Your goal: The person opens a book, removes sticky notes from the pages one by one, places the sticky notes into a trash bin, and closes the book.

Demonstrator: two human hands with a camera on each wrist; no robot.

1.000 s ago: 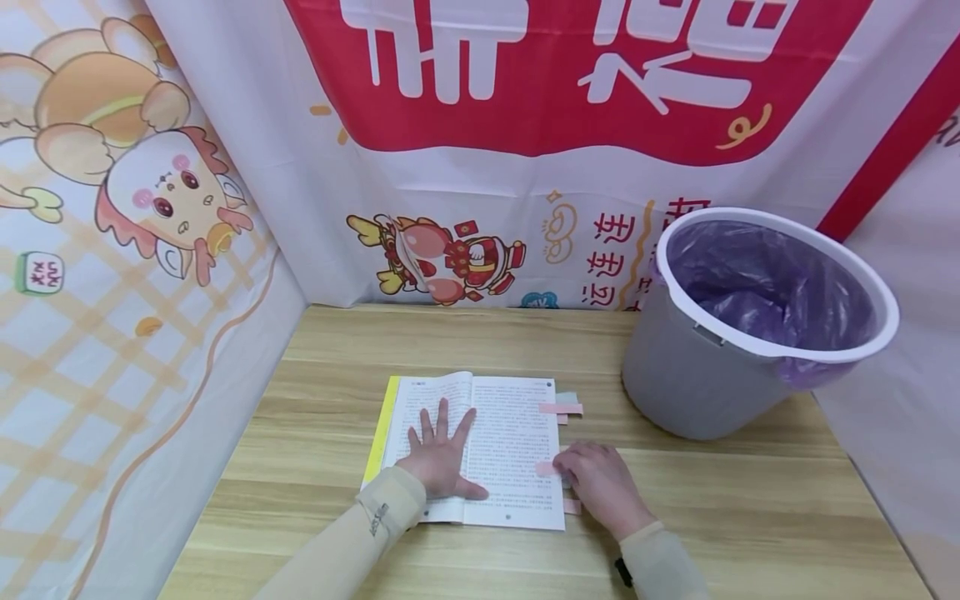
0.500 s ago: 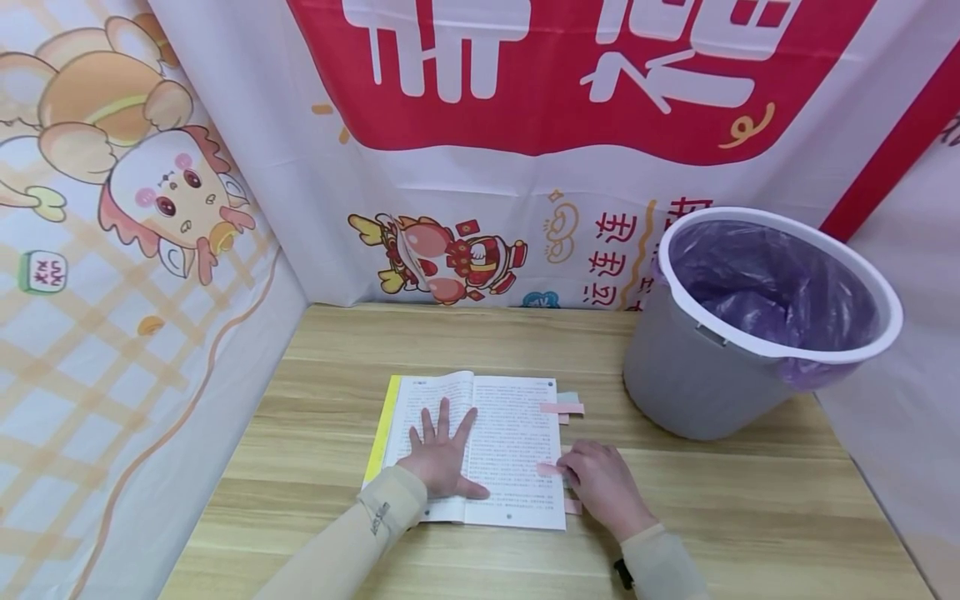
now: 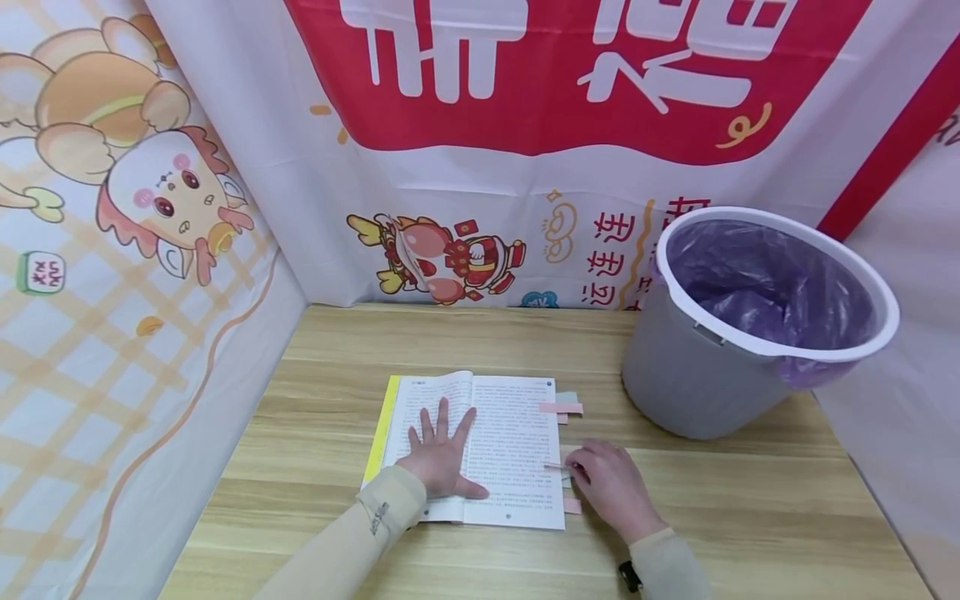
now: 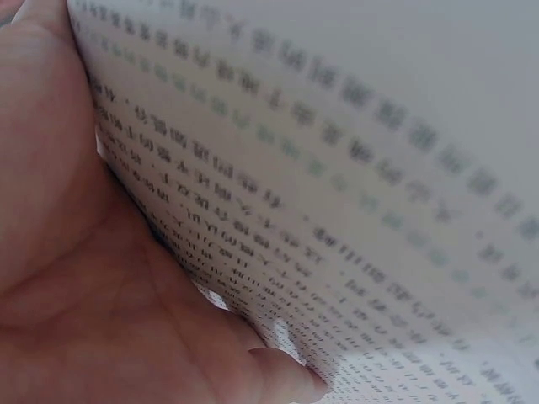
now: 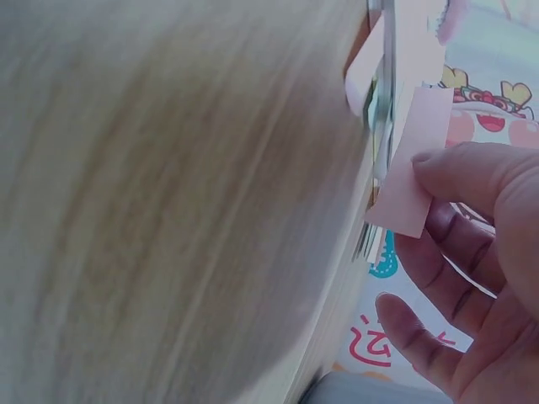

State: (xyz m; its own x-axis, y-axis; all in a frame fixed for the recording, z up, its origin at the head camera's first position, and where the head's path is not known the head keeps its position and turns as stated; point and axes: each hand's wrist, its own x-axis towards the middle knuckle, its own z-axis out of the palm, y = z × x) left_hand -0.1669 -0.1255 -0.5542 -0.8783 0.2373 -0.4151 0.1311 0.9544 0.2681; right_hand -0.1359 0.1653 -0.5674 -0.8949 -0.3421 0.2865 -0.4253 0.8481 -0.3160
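Note:
An open book with printed pages and a yellow edge on its left lies on the wooden table. My left hand lies across the left page and the fold, fingers spread straight. In the left wrist view, the palm is against the printed page. At the book's right edge, my right hand pinches a pink sticky tab between thumb and fingers. Another pink tab sticks out near the upper right corner, and one more pink tab lower down. A pale green tab shows beside the upper one.
A grey bin with a white rim and purple liner stands at the table's right rear. Printed cloth hangs behind the table and along its left side. A dark band is on the right wrist.
My right hand has shifted slightly right, and the pink tab it pinches has moved with it, now turned nearly edge-on over the page edge. The left hand has stayed in place.

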